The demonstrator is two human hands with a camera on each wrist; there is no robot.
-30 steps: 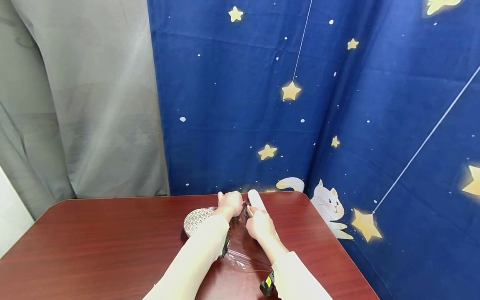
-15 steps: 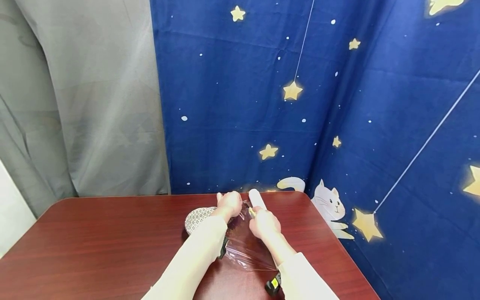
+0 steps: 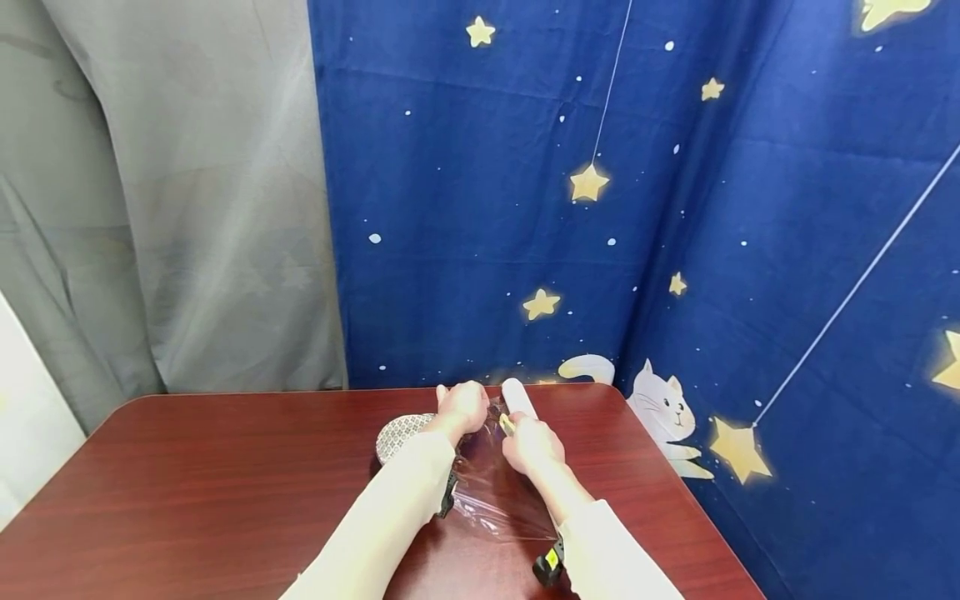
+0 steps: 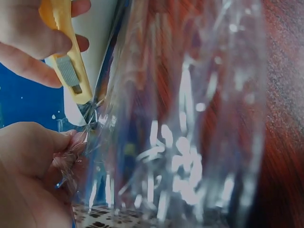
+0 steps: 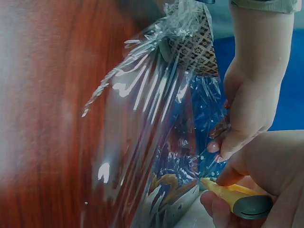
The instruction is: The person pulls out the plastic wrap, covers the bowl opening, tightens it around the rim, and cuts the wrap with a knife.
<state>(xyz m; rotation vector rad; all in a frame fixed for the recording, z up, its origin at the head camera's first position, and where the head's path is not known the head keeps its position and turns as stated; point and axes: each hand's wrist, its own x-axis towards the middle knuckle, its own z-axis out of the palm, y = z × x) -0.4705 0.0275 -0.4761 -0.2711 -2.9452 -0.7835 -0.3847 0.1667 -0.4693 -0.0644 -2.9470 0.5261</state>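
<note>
My left hand (image 3: 463, 407) pinches a bunched edge of clear plastic wrap (image 3: 491, 504) near the far side of the table. In my right hand (image 3: 536, 447) is a yellow utility knife (image 4: 70, 71). Its tip touches the gathered wrap just beside my left fingers in the left wrist view. The wrap stretches from a white roll (image 3: 517, 398) on the right across to a round dish with a brown-and-white pattern (image 3: 400, 437). Crumpled wrap covers part of that dish (image 5: 199, 50) in the right wrist view. My left forearm hides some of it in the head view.
A reddish-brown wooden table (image 3: 225, 475) lies under everything. Behind its far edge hang a grey curtain (image 3: 225, 208) and a blue curtain with stars (image 3: 465, 208). The table's right edge runs close to my right arm.
My right hand has shifted slightly to the right with the knife, along the stretched wrap. My left hand keeps its pinch in about the same place. The head view has turned a little.
</note>
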